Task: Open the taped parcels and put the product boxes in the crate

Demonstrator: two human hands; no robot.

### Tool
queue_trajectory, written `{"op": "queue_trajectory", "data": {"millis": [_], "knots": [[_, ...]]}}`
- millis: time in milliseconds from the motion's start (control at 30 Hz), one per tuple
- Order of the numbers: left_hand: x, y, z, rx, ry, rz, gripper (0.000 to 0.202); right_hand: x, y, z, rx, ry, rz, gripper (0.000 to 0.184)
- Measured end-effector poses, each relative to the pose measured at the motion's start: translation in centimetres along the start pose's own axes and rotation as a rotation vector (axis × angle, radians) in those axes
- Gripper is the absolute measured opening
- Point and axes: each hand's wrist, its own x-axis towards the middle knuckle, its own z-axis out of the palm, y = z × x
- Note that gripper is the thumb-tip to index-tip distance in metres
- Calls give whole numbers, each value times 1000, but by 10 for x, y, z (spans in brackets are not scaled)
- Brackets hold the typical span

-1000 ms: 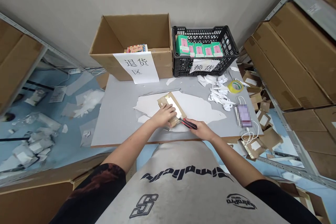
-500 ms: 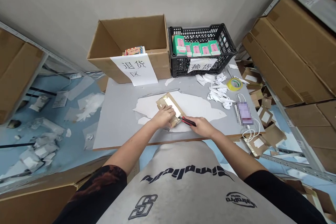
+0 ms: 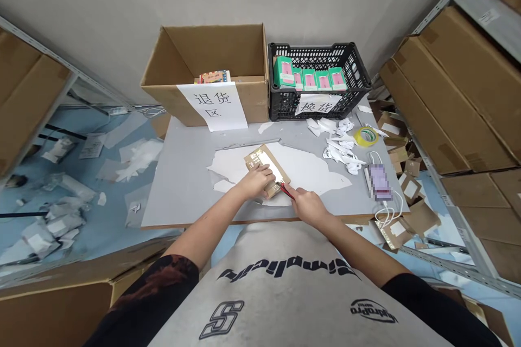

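Observation:
A small brown cardboard parcel (image 3: 266, 165) with a white label lies on the grey table (image 3: 183, 173), on a patch of white paper. My left hand (image 3: 255, 181) presses down on its near end, fingers curled over it. My right hand (image 3: 306, 205) grips a red and black utility knife (image 3: 286, 191), whose tip touches the parcel's near right corner.
A large open cardboard box (image 3: 211, 73) with a paper sign stands at the back. Beside it is a black crate (image 3: 321, 78) of green boxes. Paper scraps (image 3: 340, 143), a tape roll (image 3: 365, 134) and a phone (image 3: 378, 181) lie right. Shelves of cartons flank both sides.
My right hand has drawn the knife closer to the parcel's near corner, moving left and toward me. My left hand stays pressed on the parcel.

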Motion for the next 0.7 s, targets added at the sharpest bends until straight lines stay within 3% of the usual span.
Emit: {"op": "queue_trajectory", "data": {"millis": [467,700], "knots": [[-2,-7,7,-56,-1,-2,61,9,3,-20,7,-67,-93,63],[-3,-8,14,-53,49,19,58,2,14,-17,119,-60,-70,66]]}}
